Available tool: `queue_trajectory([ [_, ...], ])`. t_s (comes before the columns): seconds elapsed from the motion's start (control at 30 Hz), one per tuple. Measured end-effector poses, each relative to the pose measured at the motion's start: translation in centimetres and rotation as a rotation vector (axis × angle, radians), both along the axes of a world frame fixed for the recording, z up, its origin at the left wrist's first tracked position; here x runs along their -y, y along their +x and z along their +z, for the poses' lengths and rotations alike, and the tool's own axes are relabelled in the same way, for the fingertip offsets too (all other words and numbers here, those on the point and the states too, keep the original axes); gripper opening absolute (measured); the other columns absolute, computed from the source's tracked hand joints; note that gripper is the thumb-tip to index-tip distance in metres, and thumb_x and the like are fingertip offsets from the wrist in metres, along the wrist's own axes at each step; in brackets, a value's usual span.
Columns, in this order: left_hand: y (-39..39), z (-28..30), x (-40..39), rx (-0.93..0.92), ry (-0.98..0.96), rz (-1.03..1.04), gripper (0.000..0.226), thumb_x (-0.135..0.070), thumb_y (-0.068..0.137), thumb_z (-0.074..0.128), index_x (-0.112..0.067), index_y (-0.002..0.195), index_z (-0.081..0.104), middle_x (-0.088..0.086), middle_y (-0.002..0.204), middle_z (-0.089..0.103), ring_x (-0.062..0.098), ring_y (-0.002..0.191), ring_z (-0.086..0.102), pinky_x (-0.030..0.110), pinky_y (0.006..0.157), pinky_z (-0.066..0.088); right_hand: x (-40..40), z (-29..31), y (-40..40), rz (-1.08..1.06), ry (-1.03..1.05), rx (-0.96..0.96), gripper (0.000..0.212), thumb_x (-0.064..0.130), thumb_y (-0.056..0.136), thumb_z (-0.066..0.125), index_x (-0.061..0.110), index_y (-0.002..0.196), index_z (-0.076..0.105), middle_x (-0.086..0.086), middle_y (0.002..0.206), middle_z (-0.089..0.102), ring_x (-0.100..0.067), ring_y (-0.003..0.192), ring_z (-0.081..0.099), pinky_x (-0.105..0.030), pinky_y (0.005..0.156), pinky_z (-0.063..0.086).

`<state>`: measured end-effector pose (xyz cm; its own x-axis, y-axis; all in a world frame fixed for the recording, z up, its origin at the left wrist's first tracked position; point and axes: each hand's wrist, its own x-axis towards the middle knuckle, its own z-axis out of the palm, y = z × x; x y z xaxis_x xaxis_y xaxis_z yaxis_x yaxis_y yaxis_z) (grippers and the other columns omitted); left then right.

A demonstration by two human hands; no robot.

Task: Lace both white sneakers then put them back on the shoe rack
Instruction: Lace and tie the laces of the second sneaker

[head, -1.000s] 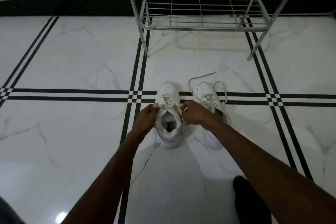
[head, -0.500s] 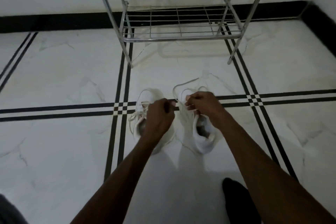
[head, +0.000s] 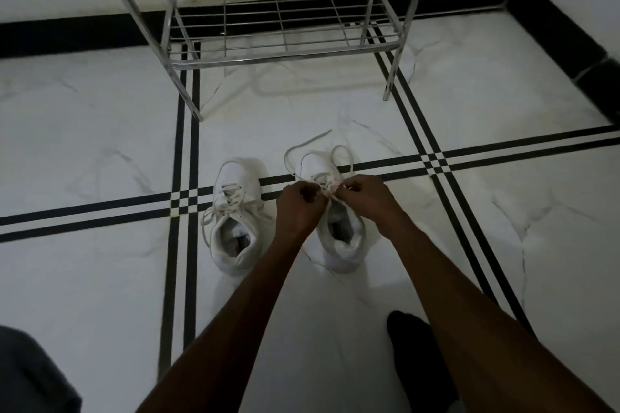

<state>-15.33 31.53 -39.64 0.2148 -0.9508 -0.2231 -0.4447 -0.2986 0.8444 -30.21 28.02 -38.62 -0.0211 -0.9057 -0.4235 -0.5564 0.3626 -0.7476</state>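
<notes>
Both white sneakers stood side by side on the marble floor [head: 100, 278] in front of the steel shoe rack [head: 285, 54], toes toward it; the left sneaker [head: 235, 221] stood untouched, its laces spilling over the sides. Over the tongue of the right sneaker [head: 342, 238], the left hand [head: 298, 208] and the right hand [head: 365, 198] met, each with fingers curled closed and pinching the white lace [head: 330, 193]. The loose lace ends looped forward over the toe onto the floor.
</notes>
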Motion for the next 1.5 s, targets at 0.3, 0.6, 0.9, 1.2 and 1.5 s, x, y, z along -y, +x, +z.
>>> queue_trajectory([
  [0.3, 1.0, 0.5, -0.5, -0.136, 0.086, 0.019, 0.012, -0.021, 0.085, 0.070, -0.011, 0.088, 0.077, -0.001, 0.081, 0.071, 0.008, 0.073, 0.061, 0.021, 0.065, 0.044, -1.3, -0.2, 1.3, 0.007, -0.080, 0.065, 0.020, 0.026, 0.086, 0.071, 0.016, 0.103, 0.068, -0.002, 0.099, 0.068, -0.019, 0.096, 0.065, -0.035, 0.086, 0.054],
  [0.6, 2.1, 0.2, -1.2, 0.118, -0.086, -0.006, 0.018, -0.025, 0.084, 0.077, -0.009, 0.091, 0.071, 0.003, 0.088, 0.074, 0.017, 0.083, 0.069, 0.031, 0.077, 0.054, -1.5, 0.4, 2.4, -0.027, -0.149, 0.069, 0.015, 0.020, 0.091, 0.066, 0.011, 0.102, 0.061, -0.004, 0.096, 0.064, -0.020, 0.086, 0.064, -0.039, 0.080, 0.056],
  [0.9, 2.4, -0.3, -1.8, 0.433, -0.294, -0.121, 0.006, -0.007, 0.092, 0.059, -0.001, 0.094, 0.059, 0.019, 0.082, 0.070, 0.041, 0.076, 0.064, 0.038, 0.060, 0.038, -2.4, -0.4, 3.7, 0.045, -0.304, -0.142, 0.016, 0.011, 0.086, 0.070, 0.019, 0.090, 0.056, -0.006, 0.096, 0.068, -0.024, 0.091, 0.065, -0.044, 0.080, 0.058],
  [1.2, 3.6, 2.4, -0.3, -0.285, -0.148, 0.067, 0.029, -0.035, 0.100, 0.058, -0.017, 0.085, 0.075, 0.002, 0.087, 0.077, 0.013, 0.082, 0.072, 0.039, 0.083, 0.057, -0.5, 1.7, 2.7, -0.149, -0.092, 0.373, 0.018, 0.024, 0.091, 0.066, 0.011, 0.104, 0.067, -0.009, 0.098, 0.075, -0.019, 0.091, 0.071, -0.025, 0.065, 0.049],
  [1.5, 4.1, 5.5, 0.5, -0.315, -0.257, -0.119, 0.029, -0.032, 0.101, 0.057, -0.007, 0.098, 0.072, 0.002, 0.093, 0.077, 0.019, 0.085, 0.074, 0.043, 0.072, 0.061, -0.1, 6.7, 3.7, 0.609, -0.101, 0.049, 0.014, 0.021, 0.094, 0.062, 0.016, 0.085, 0.071, -0.002, 0.084, 0.072, -0.023, 0.086, 0.070, -0.036, 0.077, 0.056],
])
